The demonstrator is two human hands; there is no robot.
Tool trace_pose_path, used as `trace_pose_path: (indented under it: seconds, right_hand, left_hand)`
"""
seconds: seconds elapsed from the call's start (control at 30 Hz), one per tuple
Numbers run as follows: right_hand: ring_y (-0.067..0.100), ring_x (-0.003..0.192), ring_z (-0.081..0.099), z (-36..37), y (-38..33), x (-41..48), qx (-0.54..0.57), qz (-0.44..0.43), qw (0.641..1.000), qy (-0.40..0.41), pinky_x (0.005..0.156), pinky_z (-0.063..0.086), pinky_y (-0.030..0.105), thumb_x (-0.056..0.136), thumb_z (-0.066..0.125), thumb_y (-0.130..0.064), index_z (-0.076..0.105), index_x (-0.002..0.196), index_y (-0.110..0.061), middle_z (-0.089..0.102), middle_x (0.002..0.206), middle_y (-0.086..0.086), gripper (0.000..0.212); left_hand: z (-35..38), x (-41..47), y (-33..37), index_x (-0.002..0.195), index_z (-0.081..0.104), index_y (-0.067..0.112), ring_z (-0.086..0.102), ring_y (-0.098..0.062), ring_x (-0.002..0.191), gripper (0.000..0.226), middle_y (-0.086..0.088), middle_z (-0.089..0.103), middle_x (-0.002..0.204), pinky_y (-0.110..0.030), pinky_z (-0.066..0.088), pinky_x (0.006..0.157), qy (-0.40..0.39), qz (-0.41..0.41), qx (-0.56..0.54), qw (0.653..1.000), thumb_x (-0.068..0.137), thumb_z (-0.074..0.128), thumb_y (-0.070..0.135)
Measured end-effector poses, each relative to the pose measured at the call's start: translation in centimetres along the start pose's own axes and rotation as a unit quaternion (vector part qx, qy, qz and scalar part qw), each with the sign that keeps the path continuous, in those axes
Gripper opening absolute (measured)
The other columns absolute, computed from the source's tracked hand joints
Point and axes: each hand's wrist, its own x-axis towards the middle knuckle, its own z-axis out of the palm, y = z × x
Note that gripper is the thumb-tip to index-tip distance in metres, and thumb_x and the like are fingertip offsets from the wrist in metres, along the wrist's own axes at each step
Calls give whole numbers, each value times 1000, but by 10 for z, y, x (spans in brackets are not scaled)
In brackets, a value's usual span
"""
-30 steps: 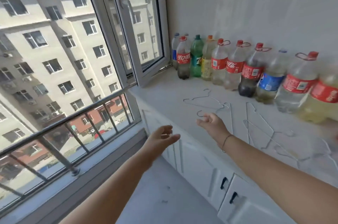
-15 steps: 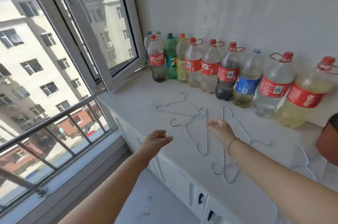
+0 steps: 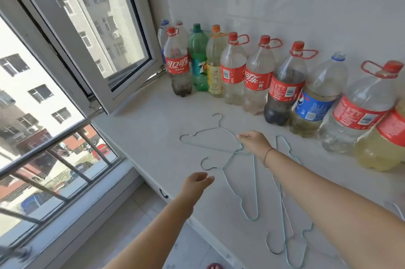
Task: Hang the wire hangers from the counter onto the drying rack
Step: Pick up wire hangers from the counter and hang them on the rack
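White surface (image 3: 153, 128) is seen beneath both hands. Nearest, the left hand (image 3: 198, 182) is held open above the edge. Farther, the right hand (image 3: 254, 141) is closed on a wire hanger (image 3: 203, 139); bottles (image 3: 258, 77) are lined along the wall.

- Row of large plastic soda bottles (image 3: 258, 75) standing against a white wall (image 3: 285, 1).
- Open window (image 3: 105, 34), left.
- Metal railing (image 3: 54, 154) outside; apartment buildings (image 3: 26, 97) beyond.
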Motion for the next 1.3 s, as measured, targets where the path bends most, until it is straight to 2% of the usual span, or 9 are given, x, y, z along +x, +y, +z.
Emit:
trace_pose_path:
  seconds: [0.07, 0.13, 0.3, 0.5, 0.7, 0.9, 1.0, 1.1, 1.3]
  right_hand:
    - [35, 93, 65, 7, 0, 25, -18, 11, 1000, 7, 81, 49, 38, 82, 62, -30, 57, 103, 14, 67, 102, 27, 49]
    - [41, 107, 57, 12, 1, 40, -45, 21, 999, 14, 91, 46, 46, 81, 62, -32, 57, 106, 13, 61, 111, 29, 51]
    - [41, 98, 60, 34, 16, 80, -114, 56, 992, 19, 86, 48, 43, 80, 63, -28, 60, 98, 11, 64, 104, 29, 43]
    - [32, 109, 57, 56, 27, 109, -207, 89, 972, 60, 93, 47, 41, 78, 61, -32, 65, 103, -14, 62, 117, 11, 31]
    - [33, 110, 54, 67, 30, 118, -266, 101, 953, 104, 90, 43, 38, 81, 60, -25, 65, 100, -17, 58, 116, 11, 21]
    - [32, 97, 61, 59, 39, 119, -154, 78, 979, 111, 84, 47, 34, 85, 54, -10, 66, 92, -8, 67, 103, 14, 14]
    - [25, 75, 62, 45, 36, 104, -16, 77, 992, 97, 69, 48, 29, 88, 51, -6, 55, 80, -15, 61, 88, 14, 13]
    - [11, 63, 64, 26, 41, 76, 94, 84, 988, 95, 53, 49, 18, 92, 47, -5, 48, 85, -14, 56, 87, 8, 11]
    - [23, 91, 55, 4, 83, 19, 106, 104, 981, 122, 76, 42, 31, 92, 51, -12, 44, 79, -24, 58, 100, 12, 18]
  left_hand:
    - [7, 19, 0, 123, 52, 10, 55, -19, 102, 41, -7, 59, 110, -27, 43, 79, -24, -23, -23, 999, 88, 63, 27]
    - [11, 28, 1, 118, 54, 12, 54, -18, 95, 35, -8, 58, 104, -26, 43, 78, -35, -40, -42, 998, 88, 63, 26]
    - [11, 63, 2, 116, 57, 13, 57, -18, 98, 33, -6, 61, 104, -33, 45, 91, -64, -73, -68, 993, 87, 63, 27]
    - [1, 91, -2, 119, 57, 11, 58, -15, 89, 37, -3, 61, 98, -27, 45, 81, -59, -103, -80, 990, 86, 65, 26]
    - [1, 101, -6, 117, 59, 12, 60, -16, 92, 37, -3, 64, 100, -29, 48, 85, -77, -111, -84, 987, 85, 66, 28]
    - [5, 103, -4, 118, 59, 12, 60, -18, 96, 37, -4, 64, 102, -32, 48, 90, -92, -114, -82, 986, 86, 65, 28]
    - [8, 104, -3, 121, 58, 12, 60, -20, 99, 39, -5, 64, 105, -33, 49, 92, -93, -119, -84, 985, 86, 66, 27]
    - [10, 104, -5, 124, 57, 10, 60, -21, 101, 42, -7, 63, 108, -33, 49, 91, -94, -121, -93, 984, 86, 66, 25]
    - [18, 98, -5, 119, 59, 4, 60, -21, 89, 38, -12, 64, 104, -29, 49, 75, -66, -150, -160, 973, 84, 67, 15]
